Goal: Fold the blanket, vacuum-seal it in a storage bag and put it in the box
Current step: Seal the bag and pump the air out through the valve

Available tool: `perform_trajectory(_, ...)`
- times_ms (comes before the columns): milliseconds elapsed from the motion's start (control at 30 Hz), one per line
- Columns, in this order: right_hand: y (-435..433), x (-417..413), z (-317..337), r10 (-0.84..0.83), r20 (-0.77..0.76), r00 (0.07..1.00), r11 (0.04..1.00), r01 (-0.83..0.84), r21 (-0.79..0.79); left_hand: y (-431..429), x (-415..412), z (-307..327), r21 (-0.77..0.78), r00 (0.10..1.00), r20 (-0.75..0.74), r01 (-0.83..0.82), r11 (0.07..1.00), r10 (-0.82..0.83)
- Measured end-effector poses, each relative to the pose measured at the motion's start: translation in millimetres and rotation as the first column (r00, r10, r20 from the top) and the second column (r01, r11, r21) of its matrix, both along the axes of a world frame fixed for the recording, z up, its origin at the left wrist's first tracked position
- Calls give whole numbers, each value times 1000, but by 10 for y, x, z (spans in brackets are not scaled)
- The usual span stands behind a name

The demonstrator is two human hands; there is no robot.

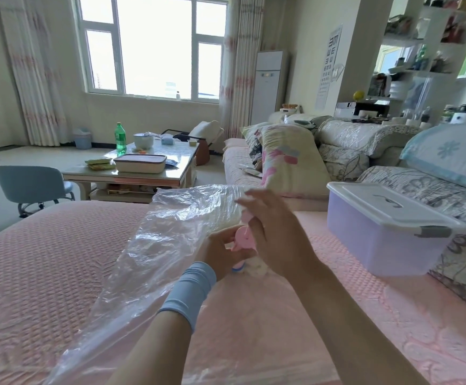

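1. We saw the clear storage bag (154,245) lying on the pink bed cover (45,259). Its long axis ran from the near left corner away toward the far middle, and both hands met at its right edge.
2. The left hand (220,247) had its fingers curled round a pink plastic piece (244,238) at the bag. The right hand (270,232) lay against that piece from the other side with its upper fingers stretched out. We could not tell whether it gripped.
3. We could not make out the blanket. Something pale showed through the film, but it was too unclear to name.
4. The box (379,240), lilac with its white lid on, sat to the right of the hands, nearer the right one.
5. As for writing, only the rows of E shapes on the eye chart (329,65) on the wall could be read. The label on the green bottle (120,137) was too small.
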State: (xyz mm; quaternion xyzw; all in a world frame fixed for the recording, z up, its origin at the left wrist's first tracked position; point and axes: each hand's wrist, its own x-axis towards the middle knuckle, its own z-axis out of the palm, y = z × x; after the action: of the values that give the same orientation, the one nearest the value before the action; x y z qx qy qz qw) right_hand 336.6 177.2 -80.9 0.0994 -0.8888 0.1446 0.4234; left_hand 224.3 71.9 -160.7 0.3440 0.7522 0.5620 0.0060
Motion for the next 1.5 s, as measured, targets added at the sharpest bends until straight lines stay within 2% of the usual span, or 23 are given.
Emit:
perform_trajectory(67, -23, 13, 116, 41, -258, 965, 999, -45, -8, 17, -14, -11, -6, 1000, 2, 13, 1000, -13)
perform_trajectory(133, -43, -7, 81, 43, -345, 938, 998, -57, -31, 26, -16, -18, -23, 1000, 7, 5, 1000, -5)
perform_trajectory(167, -51, -29, 8, 27, -293, 956, 998, -40, -41, 24, -18, -22, -36, 1000, -6, -16, 999, 16)
perform_trajectory(233, -42, -101, -204, -8, -14, 1000, 1000, 8, -27, -1, -32, -22, -56, 996, -61, -70, 996, 66)
perform_trajectory(300, 29, -196, -420, -14, 253, 967, 1000, 17, -11, -40, -65, -5, -84, 992, -96, -88, 993, 80)
perform_trajectory(367, 88, -269, -528, 43, 349, 936, 998, -24, -59, -99, -80, 28, -94, 998, -41, -47, 994, 43)
perform_trajectory(533, 106, -457, -650, 163, 206, 965, 978, -130, -162, -265, -107, 217, -132, 998, 51, 53, 990, -46)
perform_trajectory(633, 113, -578, -680, 172, 82, 982, 903, -124, -412, -327, -119, 363, -20, 978, 204, 48, 999, -43)
perform_trajectory(667, 115, -614, -687, 194, 61, 979, 851, -137, -507, -332, -109, 409, 18, 982, 188, -10, 1000, 6)
perform_trajectory(733, 142, -691, -716, 197, 79, 977, 782, -108, -614, -342, -77, 498, 60, 992, 20, -129, 990, 128)
perform_trajectory(800, 204, -778, -769, 146, 178, 973, 796, -9, -606, -325, -50, 587, -6, 970, -182, -165, 986, 161)
perform_trajectory(867, 221, -832, -831, 164, 226, 960, 813, -2, -582, -274, -54, 615, -140, 950, -278, -184, 973, 140)
perform_trajectory(933, 203, -892, -871, 192, 224, 955, 815, -28, -579, -231, -72, 626, -189, 925, -345, -238, 953, 162)
perform_trajectory(1067, 173, -1031, -935, 173, 207, 963, 832, -30, -555, -250, -143, 691, -108, 849, -471, -323, 940, 238)
perform_trajectory(1133, 190, -1067, -964, 153, 180, 972, 849, -36, -526, -285, -165, 798, -37, 780, -563, -355, 934, 275)
perform_trajectory(1233, 221, -1090, -994, 125, 167, 978, 862, -24, -507, -355, -175, 1056, 159, 606, -685, -418, 894, 405)
perform_trajectory(1300, 211, -1095, -1014, 120, 177, 977, 854, -10, -521, -393, -182, 1183, 289, 474, -712, -474, 832, 518)
perform_trajectory(1333, 202, -1096, -1025, 125, 176, 976, 848, -13, -529, -397, -178, 1194, 331, 443, -704, -487, 808, 555)
perform_trajectory(1367, 195, -1092, -1036, 134, 172, 976, 842, -20, -539, -382, -156, 1163, 334, 455, -693, -485, 808, 559)
perform_trajectory(1400, 196, -1085, -1046, 141, 169, 975, 835, -25, -549, -352, -123, 1088, 287, 507, -689, -467, 837, 519)
perform_trajectory(1467, 208, -1067, -1058, 141, 183, 973, 829, -15, -559, -294, -42, 871, 46, 654, -679, -417, 908, 335)
perform_trajectory(1500, 214, -1053, -1058, 141, 195, 970, 828, -8, -560, -278, -8, 777, -89, 703, -664, -414, 906, 256)
